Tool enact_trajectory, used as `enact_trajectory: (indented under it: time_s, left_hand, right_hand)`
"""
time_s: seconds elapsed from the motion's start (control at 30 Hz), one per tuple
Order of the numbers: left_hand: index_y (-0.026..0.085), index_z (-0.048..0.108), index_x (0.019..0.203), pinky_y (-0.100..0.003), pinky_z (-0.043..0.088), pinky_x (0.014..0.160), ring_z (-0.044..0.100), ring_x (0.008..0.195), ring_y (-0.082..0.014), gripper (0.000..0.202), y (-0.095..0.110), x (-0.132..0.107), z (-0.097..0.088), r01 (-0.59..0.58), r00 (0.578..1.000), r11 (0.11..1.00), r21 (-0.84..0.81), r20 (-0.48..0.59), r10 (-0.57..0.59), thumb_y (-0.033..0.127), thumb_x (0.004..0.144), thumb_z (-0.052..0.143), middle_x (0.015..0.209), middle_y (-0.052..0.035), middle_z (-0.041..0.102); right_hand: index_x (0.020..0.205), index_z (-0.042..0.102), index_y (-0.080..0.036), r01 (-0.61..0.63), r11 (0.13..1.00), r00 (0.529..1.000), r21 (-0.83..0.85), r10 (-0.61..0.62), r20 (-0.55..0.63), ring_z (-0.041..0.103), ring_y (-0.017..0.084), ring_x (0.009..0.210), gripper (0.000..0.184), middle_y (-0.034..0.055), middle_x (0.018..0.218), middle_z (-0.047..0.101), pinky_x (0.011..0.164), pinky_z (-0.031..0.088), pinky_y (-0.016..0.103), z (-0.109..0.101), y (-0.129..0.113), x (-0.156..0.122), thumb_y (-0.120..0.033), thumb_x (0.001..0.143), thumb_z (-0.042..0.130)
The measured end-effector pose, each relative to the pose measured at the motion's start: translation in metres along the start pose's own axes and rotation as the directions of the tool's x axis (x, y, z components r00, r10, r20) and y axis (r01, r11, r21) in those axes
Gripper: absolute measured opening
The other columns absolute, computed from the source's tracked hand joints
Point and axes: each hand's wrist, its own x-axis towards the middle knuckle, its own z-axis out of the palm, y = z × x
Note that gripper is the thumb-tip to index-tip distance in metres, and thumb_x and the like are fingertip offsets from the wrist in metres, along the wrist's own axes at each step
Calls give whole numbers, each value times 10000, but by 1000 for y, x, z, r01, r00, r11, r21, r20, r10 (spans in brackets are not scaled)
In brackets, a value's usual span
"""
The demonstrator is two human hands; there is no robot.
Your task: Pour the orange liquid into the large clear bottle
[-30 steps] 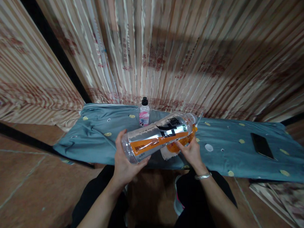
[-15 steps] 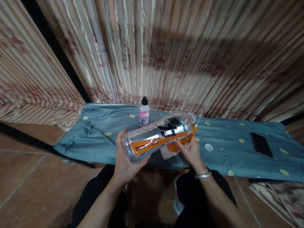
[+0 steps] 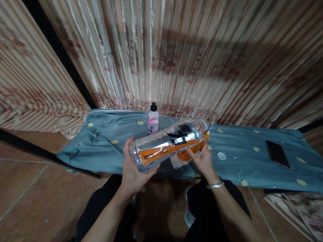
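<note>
My left hand (image 3: 134, 168) is closed round the base of a large clear plastic bottle (image 3: 162, 148) with a silver and orange label. The bottle lies tilted in the air, its open-looking neck up and to the right. My right hand (image 3: 204, 162), with a silver bracelet at the wrist, is closed on an orange see-through container (image 3: 184, 155) under the bottle's neck end. The bottle hides most of this container, so its kind is not clear. A thin clear stick-like piece (image 3: 212, 124) juts up beside the neck. Something white (image 3: 178, 162) shows below the bottle.
A small bottle with a black cap (image 3: 153, 118) stands at the back of the teal cloth-covered table (image 3: 98, 148). On the right lie a white round disc (image 3: 221, 156) and a black phone (image 3: 278, 154). Behind hangs a striped curtain (image 3: 153, 57); a dark pole (image 3: 59, 54) slants at the left.
Both hands and the large bottle keep almost the same pose. No grip has visibly changed.
</note>
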Motion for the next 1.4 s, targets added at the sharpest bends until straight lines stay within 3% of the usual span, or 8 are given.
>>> enact_trajectory:
  time_s: [0.1,0.2,0.4,0.63,0.87,1.0,1.13,1.4]
  left_hand:
    - [483,484,1756,-581,838,1008,903,1085,-343,1217,0,0,-1,13,1000,1000,-4,-6,-13,475,759,1182,1343,-13,774]
    - [433,489,1762,-566,842,1001,903,1081,-347,1238,0,-1,-1,31,1000,999,-14,-4,-31,486,743,1191,1322,-25,773]
    - [465,462,1765,-575,827,1005,900,1071,-329,1224,0,-2,1,44,999,999,-11,-2,-44,536,769,1170,1308,-3,773]
    - [438,471,1765,-505,816,990,893,1051,-306,1209,-1,-2,2,23,1000,1000,-10,-12,-23,538,778,1161,1299,3,779]
    - [418,444,1770,-518,818,950,891,1015,-313,1212,-2,-2,3,30,1000,999,-15,9,-30,663,798,1126,1265,-2,798]
    - [402,480,1746,-518,825,957,905,1009,-325,1189,1,-1,1,44,999,998,-44,3,-44,621,787,1148,1239,-9,800]
    - [380,473,1734,-505,830,938,911,994,-324,1190,3,1,2,27,1000,997,-69,8,-27,605,785,1155,1220,-12,807]
    - [404,464,1738,-534,821,993,930,1037,-332,1183,4,0,-1,33,999,999,-10,26,-33,550,785,1150,1242,0,822]
  right_hand:
    - [1474,714,-228,-23,1000,1000,15,23,4,906,542,1316,1091,279,1368,935,1145,753,723,0,-1,0,-1061,790,883]
    - [1493,703,-218,-35,999,999,-4,36,9,913,557,1282,1146,278,1320,939,1090,763,712,0,1,0,-1104,782,857]
    - [1427,736,-242,23,999,999,-39,-24,-26,951,503,1118,1075,227,1213,966,968,801,650,1,2,0,-1120,814,836]
    - [1405,736,-232,-13,1000,1000,8,13,-23,944,526,1176,1094,266,1279,961,1016,794,683,1,-3,-1,-1118,774,858]
    - [1493,734,-193,-31,999,999,-5,31,14,924,546,1246,1178,298,1344,943,1095,765,718,0,2,0,-1119,776,857]
    - [1486,741,-216,-12,1000,1000,1,12,5,934,529,1237,1123,270,1334,955,1071,780,692,0,2,0,-1088,791,881]
    - [1442,746,-212,-29,999,1000,28,29,-2,932,554,1246,1103,295,1336,950,1072,778,713,0,-3,0,-1076,771,891]
    - [1421,756,-213,-14,1000,1000,3,14,-10,918,547,1287,1077,301,1381,942,1122,752,709,0,-2,1,-1063,772,890]
